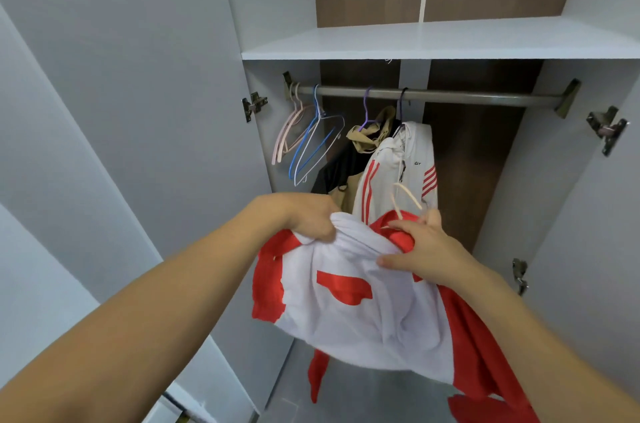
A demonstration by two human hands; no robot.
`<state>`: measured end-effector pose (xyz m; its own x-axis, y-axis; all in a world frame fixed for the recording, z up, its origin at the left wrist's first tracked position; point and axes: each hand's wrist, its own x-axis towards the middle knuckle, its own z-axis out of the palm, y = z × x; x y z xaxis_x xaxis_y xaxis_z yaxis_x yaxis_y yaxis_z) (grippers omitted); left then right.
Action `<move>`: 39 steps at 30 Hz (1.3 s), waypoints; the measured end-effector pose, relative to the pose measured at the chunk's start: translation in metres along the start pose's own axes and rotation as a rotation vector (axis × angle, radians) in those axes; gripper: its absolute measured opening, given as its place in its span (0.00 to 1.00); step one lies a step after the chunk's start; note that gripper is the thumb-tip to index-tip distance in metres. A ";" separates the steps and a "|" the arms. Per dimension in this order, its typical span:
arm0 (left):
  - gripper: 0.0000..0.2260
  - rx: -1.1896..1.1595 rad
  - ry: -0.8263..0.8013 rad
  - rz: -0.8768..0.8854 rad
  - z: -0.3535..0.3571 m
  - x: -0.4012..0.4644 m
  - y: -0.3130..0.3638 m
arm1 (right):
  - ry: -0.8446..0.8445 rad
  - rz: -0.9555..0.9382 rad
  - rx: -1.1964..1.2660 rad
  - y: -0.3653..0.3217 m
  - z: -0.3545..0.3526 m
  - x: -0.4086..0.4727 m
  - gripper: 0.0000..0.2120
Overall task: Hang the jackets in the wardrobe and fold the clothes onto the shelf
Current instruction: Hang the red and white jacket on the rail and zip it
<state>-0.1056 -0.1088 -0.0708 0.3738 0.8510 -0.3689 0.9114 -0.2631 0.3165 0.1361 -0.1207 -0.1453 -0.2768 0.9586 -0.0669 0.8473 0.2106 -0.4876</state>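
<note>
Open wardrobe doors frame the rail (pixel 429 96), two jackets already hanging there. Left hand (pixel 308 214) bunches the red-and-white jacket (pixel 363 301) at its shoulder; right hand (pixel 420 246) pinches collar and pink hanger (pixel 403 195) (hook upright). Best to seat both shoulders squarely, then lift the hook onto free rail, right of the white jacket (pixel 398 166).

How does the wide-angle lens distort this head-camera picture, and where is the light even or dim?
Head view: the rail and shelf bow, and the forearms balloon toward the lower corners; light is soft and even on the red-and-white jacket, dimmer behind the hung jackets; slight softness at the frame edges.
</note>
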 end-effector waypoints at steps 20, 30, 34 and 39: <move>0.20 -0.977 0.336 -0.382 0.074 0.008 -0.037 | 0.061 0.073 0.633 -0.018 -0.006 0.004 0.12; 0.14 -1.227 0.287 -0.217 0.059 0.031 -0.034 | 0.033 0.195 0.757 -0.018 -0.005 -0.003 0.15; 0.22 -1.340 0.398 -0.129 0.057 0.034 -0.020 | 0.018 0.215 0.773 -0.019 -0.001 -0.007 0.14; 0.09 -1.401 0.318 -0.089 0.055 0.034 -0.011 | 0.018 0.233 0.800 -0.014 0.000 -0.012 0.14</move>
<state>-0.0931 -0.1022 -0.1351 0.1023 0.9532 -0.2847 -0.0568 0.2913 0.9549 0.1273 -0.1354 -0.1379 -0.1208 0.9651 -0.2323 0.3024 -0.1871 -0.9346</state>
